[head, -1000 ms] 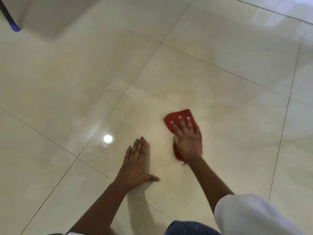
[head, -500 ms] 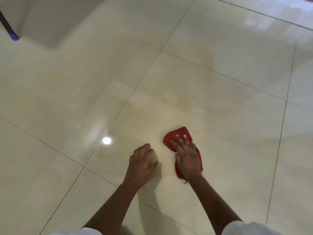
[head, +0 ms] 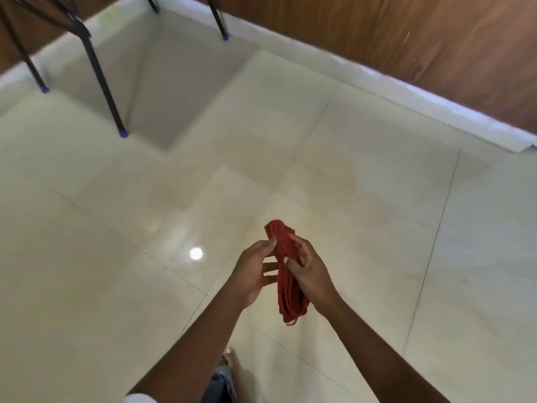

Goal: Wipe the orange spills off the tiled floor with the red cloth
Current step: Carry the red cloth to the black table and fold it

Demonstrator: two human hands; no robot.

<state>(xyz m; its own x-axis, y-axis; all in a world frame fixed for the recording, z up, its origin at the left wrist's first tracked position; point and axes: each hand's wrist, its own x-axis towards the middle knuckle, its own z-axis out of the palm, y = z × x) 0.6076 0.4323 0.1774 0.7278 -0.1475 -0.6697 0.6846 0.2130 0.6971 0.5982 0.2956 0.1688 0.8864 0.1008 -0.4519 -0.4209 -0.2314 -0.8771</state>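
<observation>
The red cloth (head: pixel 286 274) hangs bunched and lengthwise in the air above the cream tiled floor (head: pixel 363 199). My right hand (head: pixel 309 270) grips it along its right side. My left hand (head: pixel 255 271) is at its left side, with the thumb touching the upper part and the fingers spread. A faint yellowish smear shows on the tile ahead (head: pixel 345 173). No distinct orange spill is visible on the floor.
Black furniture legs with blue feet (head: pixel 123 134) stand at the upper left. A white skirting (head: pixel 436 109) and a wooden wall (head: pixel 406 33) run along the back right. My bare foot (head: pixel 232 359) shows below my arms.
Both hands have come off the floor and the cloth has been lifted with them. The view has risen and now takes in the wall and the furniture legs.
</observation>
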